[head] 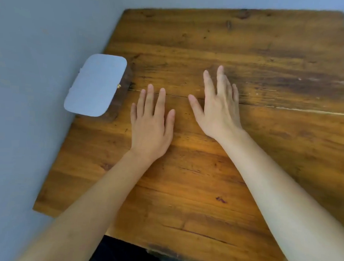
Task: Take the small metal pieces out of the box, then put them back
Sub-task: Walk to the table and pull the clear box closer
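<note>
Closed dark wooden box with a pale rounded-rectangle lid (96, 85) at the left edge of the worn orange-brown wooden table (249, 45), small brass knob on its near side. Left hand (151, 127) flat, palm down, fingers loosely spread and empty, just right of the box, not touching. Right hand (219, 110) farther right, fingers splayed wide, empty. No metal pieces visible.

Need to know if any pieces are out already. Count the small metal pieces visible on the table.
0. None lie on the wooden table. The box at its left edge is closed, so any pieces inside are hidden. Left hand and right hand hold nothing.
</note>
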`<state>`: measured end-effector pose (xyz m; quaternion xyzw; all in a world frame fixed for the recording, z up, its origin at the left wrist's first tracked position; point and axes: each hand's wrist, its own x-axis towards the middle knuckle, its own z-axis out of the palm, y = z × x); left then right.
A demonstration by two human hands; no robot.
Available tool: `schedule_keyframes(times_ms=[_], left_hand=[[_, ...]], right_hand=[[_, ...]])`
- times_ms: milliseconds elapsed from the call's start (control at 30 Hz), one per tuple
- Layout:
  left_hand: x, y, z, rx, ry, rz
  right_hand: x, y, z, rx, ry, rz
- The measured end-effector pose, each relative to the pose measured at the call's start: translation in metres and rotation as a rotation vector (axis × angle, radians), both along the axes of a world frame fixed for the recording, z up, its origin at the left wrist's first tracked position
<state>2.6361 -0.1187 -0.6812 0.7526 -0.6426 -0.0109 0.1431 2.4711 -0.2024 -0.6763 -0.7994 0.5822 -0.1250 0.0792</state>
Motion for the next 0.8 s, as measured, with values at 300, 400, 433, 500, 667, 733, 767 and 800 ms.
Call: schedule_keyframes(times_ms=[300, 400, 433, 500, 667, 733, 767, 800], left_hand=[[0.043, 0.118, 0.025, 0.062, 0.108, 0.008], [0.068, 0.135, 0.036, 0.045, 0.017, -0.001], [0.074, 0.134, 0.040, 0.038, 0.005, 0.009], [0.084, 0.127, 0.050, 0.025, -0.010, 0.030], [0.096, 0.073, 0.059, 0.039, -0.123, 0.030], [0.102, 0.048, 0.058, 0.062, -0.145, 0.057], [0.105, 0.036, 0.056, 0.080, -0.150, 0.078], [0.108, 0.025, 0.054, 0.106, -0.146, 0.105]], right_hand=[[-0.011, 0.106, 0.016, 0.184, 0.136, -0.066], [-0.012, 0.128, 0.014, 0.202, 0.167, -0.052], [-0.012, 0.132, 0.013, 0.211, 0.176, -0.053], [-0.011, 0.139, 0.011, 0.211, 0.190, -0.067], [-0.012, 0.138, 0.004, 0.178, 0.204, -0.074], [-0.012, 0.138, 0.002, 0.157, 0.200, -0.078], [-0.012, 0.138, 0.001, 0.149, 0.196, -0.081], [-0.012, 0.138, 0.000, 0.143, 0.191, -0.083]])
